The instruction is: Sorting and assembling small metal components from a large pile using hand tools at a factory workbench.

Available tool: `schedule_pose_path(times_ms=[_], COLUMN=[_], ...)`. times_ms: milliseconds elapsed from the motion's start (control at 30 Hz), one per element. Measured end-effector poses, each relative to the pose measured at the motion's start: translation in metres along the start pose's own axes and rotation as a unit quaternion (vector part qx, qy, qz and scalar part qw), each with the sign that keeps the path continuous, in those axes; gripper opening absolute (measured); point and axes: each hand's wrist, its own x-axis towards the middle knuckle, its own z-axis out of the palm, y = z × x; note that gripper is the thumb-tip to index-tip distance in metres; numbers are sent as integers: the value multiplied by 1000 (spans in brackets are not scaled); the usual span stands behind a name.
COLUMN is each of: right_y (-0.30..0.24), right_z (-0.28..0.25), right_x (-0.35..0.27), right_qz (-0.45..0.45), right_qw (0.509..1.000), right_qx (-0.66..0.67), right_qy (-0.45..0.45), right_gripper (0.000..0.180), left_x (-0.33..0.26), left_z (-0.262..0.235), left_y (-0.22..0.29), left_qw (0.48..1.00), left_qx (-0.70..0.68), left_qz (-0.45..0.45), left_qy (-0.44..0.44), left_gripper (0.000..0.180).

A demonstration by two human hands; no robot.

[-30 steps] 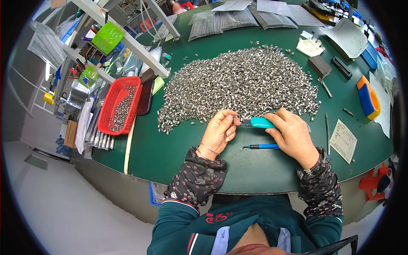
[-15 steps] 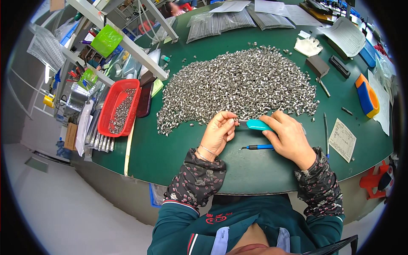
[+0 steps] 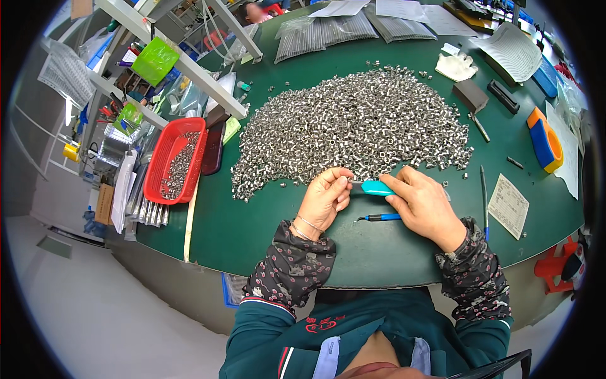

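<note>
red tray (image 3: 163, 165) part-filled with small metal sleeves, big loose sleeve pile (image 3: 353, 123) on green table (image 3: 252, 221), right hand (image 3: 424, 205) clamped on teal-handled tool (image 3: 377, 187), left hand (image 3: 325, 199) fingers pinched at its tip, pinched part too small to make out

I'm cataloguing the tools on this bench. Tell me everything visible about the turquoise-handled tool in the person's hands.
The turquoise-handled tool has a smooth, rounded, plastic-looking grip and lies roughly level above the green table, at the near edge of the heap of small silver metal sleeves. The right hand holds the handle; its tip reaches into the left hand, whose fingers hide it.
</note>
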Motion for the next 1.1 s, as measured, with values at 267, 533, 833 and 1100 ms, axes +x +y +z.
schedule_pose_path(times_ms=[267, 533, 833, 1100], right_y=[0, 0, 1, -2], right_z=[2, 5, 8, 6], right_x=[-1, 0, 0, 0], right_qz=[5, -22, -42, -54], right_qw=[1000, 999, 997, 994], right_qx=[0, -27, -56, -79], right_qy=[-2, 23, 42, 49], right_gripper=[30, 32, 33, 39], left_x=[-1, -2, -2, -2], left_z=[4, 7, 7, 5], left_y=[-1, -1, -2, -4], left_qw=[1000, 999, 998, 997], left_qx=[11, 15, 34, 45], left_qz=[10, 10, 12, 18], left_qy=[15, 32, 46, 54], left_gripper=[14, 14, 13, 13])
